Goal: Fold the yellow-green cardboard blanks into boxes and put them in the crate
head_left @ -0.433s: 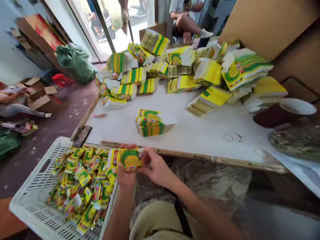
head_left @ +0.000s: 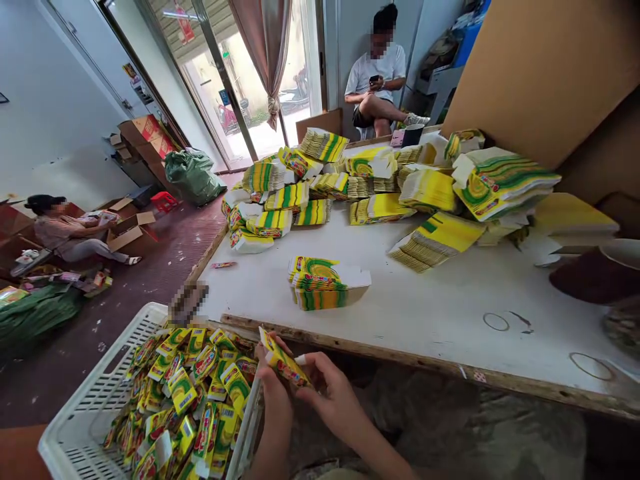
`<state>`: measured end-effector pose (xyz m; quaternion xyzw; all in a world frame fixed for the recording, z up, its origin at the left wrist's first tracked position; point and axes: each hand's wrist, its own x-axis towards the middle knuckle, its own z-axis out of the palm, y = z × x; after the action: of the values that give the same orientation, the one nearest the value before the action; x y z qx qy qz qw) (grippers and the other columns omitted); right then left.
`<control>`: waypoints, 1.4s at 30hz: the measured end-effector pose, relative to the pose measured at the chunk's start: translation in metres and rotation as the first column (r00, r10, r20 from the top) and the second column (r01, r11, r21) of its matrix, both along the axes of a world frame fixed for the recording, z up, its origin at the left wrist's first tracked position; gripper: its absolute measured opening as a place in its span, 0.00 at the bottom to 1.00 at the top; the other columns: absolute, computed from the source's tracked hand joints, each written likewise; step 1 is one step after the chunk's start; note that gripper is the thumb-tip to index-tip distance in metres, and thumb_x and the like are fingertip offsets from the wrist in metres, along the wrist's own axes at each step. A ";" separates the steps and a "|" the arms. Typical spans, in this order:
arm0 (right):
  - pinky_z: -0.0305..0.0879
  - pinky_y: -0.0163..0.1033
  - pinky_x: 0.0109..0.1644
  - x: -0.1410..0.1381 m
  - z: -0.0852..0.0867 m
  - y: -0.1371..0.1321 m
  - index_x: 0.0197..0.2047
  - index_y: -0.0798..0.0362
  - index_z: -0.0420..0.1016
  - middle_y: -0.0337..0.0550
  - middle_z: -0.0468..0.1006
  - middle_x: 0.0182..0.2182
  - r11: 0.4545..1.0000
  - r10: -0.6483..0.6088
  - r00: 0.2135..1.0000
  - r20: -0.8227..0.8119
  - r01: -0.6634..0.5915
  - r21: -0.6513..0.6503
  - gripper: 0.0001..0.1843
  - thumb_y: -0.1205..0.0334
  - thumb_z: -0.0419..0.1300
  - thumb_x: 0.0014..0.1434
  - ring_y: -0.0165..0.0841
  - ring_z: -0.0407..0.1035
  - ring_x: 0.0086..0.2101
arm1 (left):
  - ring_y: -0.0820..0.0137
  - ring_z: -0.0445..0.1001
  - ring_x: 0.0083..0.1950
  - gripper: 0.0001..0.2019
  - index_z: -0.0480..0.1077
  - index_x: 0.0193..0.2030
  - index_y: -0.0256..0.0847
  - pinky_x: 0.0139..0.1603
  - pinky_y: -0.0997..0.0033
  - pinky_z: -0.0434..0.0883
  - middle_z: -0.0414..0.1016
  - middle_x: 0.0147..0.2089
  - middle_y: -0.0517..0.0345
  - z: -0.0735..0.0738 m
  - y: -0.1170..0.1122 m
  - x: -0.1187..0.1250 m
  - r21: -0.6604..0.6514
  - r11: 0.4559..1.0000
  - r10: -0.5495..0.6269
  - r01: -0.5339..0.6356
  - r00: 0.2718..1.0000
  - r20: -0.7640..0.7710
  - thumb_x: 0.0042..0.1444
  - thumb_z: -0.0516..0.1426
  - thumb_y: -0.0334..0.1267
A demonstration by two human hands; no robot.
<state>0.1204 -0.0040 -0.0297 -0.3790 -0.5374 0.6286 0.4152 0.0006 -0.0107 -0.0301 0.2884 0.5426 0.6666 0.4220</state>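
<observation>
Closest to my feed, I had the left hand (head_left: 275,373) gripping one yellow-and-green carton (head_left: 286,362), tilted, just in front of the table edge and beside the basket; the right hand (head_left: 330,387) was at its other end, fingers curled, though I could not tell whether they pinched it. Next to the left forearm, the white basket (head_left: 97,375) held a large loose heap of small cartons (head_left: 183,390), which I took for the finished share; whether every flap was closed I could not make out. Beyond the hands, one small stack (head_left: 320,288) stood apart on the white table (head_left: 425,310). Farther off, many bundles of flattened cartons (head_left: 380,208) crowded the far side, so I judged that plenty was left. Past them, a seated person (head_left: 377,77) held a phone.
</observation>
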 end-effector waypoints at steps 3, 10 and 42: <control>0.57 0.36 0.35 0.013 -0.006 0.006 0.33 0.52 0.72 0.37 0.68 0.30 0.996 -0.057 0.998 0.026 0.055 0.073 0.03 0.66 0.62 0.53 0.32 0.62 0.31 | 0.64 0.73 0.42 0.31 0.73 0.46 0.42 0.45 0.68 0.71 0.76 0.42 0.53 -0.008 -0.010 -0.005 -0.010 1.000 -0.016 0.016 0.999 -0.033 0.46 0.60 0.66; 0.58 0.35 0.32 0.050 -0.003 0.017 0.28 0.52 0.70 0.38 0.68 0.28 0.837 -0.257 0.949 0.184 0.124 0.532 0.09 0.66 0.60 0.61 0.32 0.63 0.30 | 0.54 0.74 0.54 0.34 0.75 0.50 0.39 0.56 0.59 0.69 0.78 0.49 0.46 0.020 -0.009 -0.045 0.009 0.969 -0.238 0.247 0.943 -0.231 0.50 0.56 0.67; 0.51 0.57 0.68 0.044 -0.008 0.008 0.55 0.49 0.76 0.48 0.76 0.54 0.879 0.075 0.931 -0.356 -0.231 -0.417 0.35 0.39 0.69 0.48 0.47 0.65 0.59 | 0.50 0.66 0.64 0.38 0.56 0.67 0.42 0.62 0.48 0.65 0.65 0.65 0.42 0.001 -0.028 0.002 -0.344 0.786 -0.575 0.514 0.400 -0.714 0.48 0.62 0.32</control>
<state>0.1647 0.0040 -0.0382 -0.3103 -0.3280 0.8217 0.3478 0.0024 -0.0387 -0.0290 0.6970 0.5683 0.2743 0.3407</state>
